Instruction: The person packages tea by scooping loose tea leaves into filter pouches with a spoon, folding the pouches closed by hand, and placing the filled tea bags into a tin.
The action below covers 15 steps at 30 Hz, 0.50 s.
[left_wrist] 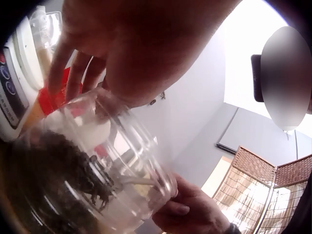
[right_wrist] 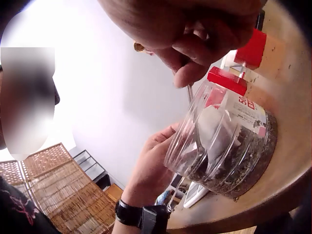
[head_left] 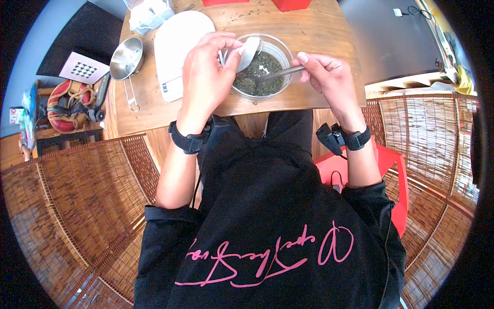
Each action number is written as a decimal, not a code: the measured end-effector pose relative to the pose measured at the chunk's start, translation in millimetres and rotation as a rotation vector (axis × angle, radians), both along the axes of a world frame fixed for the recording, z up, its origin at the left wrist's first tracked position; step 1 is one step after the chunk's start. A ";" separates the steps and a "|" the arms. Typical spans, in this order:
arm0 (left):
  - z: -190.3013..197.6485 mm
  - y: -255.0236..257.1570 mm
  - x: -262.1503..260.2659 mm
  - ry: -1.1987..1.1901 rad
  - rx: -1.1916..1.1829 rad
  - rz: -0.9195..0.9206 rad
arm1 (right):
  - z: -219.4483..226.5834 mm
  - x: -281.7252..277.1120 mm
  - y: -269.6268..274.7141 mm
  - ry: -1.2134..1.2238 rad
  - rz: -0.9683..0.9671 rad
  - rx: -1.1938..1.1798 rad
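The left hand (head_left: 210, 74) pinches a small white, soft-looking pouch (head_left: 250, 51) between thumb and fingers, holding it in the mouth of a round, clear plastic jar (head_left: 291, 54). The right hand (head_left: 332, 77) grips the slim grey metal handle of a utensil (head_left: 283, 72) between thumb and curled fingers; the handle slants over the rim, its far end down among dark green, crumbly dried leaves (head_left: 268, 87) in the jar.

The jar stands near the edge of a wooden bench (head_left: 332, 44) with visible grain. Its walls are ridged, and a red-and-white label (right_wrist: 243, 108) on its side reads "50" in red — the other lettering is too small to make out.

Just left of the jar lies a white scale (head_left: 185, 33) with a rounded top and, in the left wrist view, a dark panel with round blue buttons and a red one; its markings cannot be read. Farther left sits a shiny round metal pan (head_left: 126, 57) with a long wire-like handle. Beyond are a clear container (head_left: 149, 15) of whitish items and two glossy red boxes (head_left: 292, 4). Pink script — hard to read — runs across the black shirt (head_left: 288, 216).
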<state>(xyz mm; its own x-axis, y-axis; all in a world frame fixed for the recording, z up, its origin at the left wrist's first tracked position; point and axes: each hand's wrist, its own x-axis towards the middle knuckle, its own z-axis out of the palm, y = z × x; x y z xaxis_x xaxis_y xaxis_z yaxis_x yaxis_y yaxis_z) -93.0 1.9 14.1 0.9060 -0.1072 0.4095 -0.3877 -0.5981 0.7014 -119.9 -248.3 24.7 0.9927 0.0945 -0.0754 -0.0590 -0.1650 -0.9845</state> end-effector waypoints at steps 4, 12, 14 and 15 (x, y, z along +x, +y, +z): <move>9.6 2.3 -6.8 0.081 0.065 -0.023 | 1.1 -0.5 -12.3 0.083 -0.097 0.049; 9.3 0.8 -12.6 0.037 0.161 0.022 | 20.6 10.2 -30.6 -0.018 -0.193 0.088; 9.7 0.9 -13.4 0.039 0.179 0.028 | 26.2 12.8 -25.1 -0.104 -0.226 0.031; 9.7 0.9 -13.5 0.040 0.179 0.028 | 28.1 13.3 -22.8 -0.103 -0.226 0.031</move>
<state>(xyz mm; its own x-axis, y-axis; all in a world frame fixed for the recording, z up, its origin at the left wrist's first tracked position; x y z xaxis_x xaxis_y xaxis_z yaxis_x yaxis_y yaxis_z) -106.6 2.8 23.7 0.9248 -0.1496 0.3498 -0.3433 -0.7247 0.5974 -106.6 -271.1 52.8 0.9911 -0.1302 0.0268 0.0100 -0.1285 -0.9917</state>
